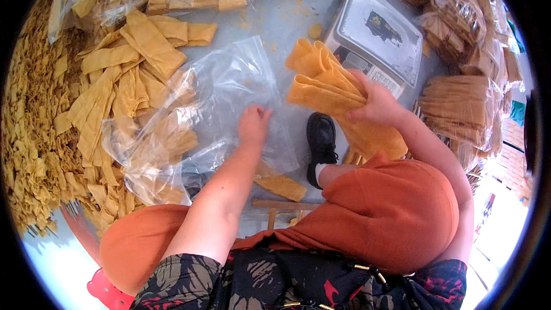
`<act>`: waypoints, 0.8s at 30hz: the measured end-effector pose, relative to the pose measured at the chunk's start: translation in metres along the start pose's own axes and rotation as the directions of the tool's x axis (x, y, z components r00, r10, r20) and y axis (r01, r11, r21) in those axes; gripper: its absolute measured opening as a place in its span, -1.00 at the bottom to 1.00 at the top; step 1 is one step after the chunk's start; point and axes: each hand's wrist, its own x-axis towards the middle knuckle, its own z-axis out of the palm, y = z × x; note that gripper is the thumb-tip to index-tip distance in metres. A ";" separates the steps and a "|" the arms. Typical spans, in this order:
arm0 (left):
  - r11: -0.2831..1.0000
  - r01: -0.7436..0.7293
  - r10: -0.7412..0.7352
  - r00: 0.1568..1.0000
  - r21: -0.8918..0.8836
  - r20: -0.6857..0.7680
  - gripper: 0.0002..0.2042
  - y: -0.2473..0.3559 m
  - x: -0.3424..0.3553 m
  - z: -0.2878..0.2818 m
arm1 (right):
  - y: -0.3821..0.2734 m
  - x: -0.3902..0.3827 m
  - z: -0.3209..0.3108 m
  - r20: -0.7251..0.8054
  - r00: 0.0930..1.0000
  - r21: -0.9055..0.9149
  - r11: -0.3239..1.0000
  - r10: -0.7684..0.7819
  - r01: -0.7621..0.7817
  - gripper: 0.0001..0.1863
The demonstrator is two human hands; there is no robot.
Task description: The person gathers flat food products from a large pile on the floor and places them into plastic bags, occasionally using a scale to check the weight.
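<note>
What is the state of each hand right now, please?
Left hand: partly curled at the clear plastic bag; grip cannot be told.
Right hand: closed, holding folded flat yellow-brown strips.

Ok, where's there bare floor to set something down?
Grey floor shows, but for some crumbs, between the clear bag and the scale. A narrow gap also lies between that bag and the black shoe. It's crowded to the left with loose yellow strips, to the right with bagged bundles.
</note>
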 end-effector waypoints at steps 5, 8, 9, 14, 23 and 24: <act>0.978 -0.173 0.138 0.956 -0.116 -0.260 -0.61 0.060 0.006 -0.012 | 0.003 0.013 -0.003 -0.021 1.000 0.039 0.999 -0.021 0.022 -0.09; 0.997 -0.041 0.020 0.950 -0.063 -0.312 -0.59 0.054 0.014 0.001 | 0.001 0.015 -0.004 0.013 1.000 0.030 1.000 0.003 -0.003 -0.09; 0.997 -0.041 0.018 0.949 -0.066 -0.316 -0.59 0.050 0.017 0.003 | 0.003 0.016 -0.003 0.013 1.000 0.021 1.000 0.010 -0.010 -0.09; 0.930 -0.049 -0.022 0.982 -0.365 -0.188 -0.74 0.010 0.035 0.010 | 0.004 0.011 -0.005 -0.002 1.000 0.055 0.998 0.014 -0.014 -0.08; 0.750 0.056 0.040 0.991 -0.660 0.130 -0.83 0.027 0.008 -0.101 | -0.047 0.020 -0.059 -0.017 0.982 0.156 0.969 -0.189 0.190 -0.12; 0.750 0.045 0.042 0.992 -0.660 0.116 -0.83 0.034 -0.001 -0.115 | -0.058 0.023 -0.064 -0.023 0.979 0.152 0.967 -0.202 0.203 -0.12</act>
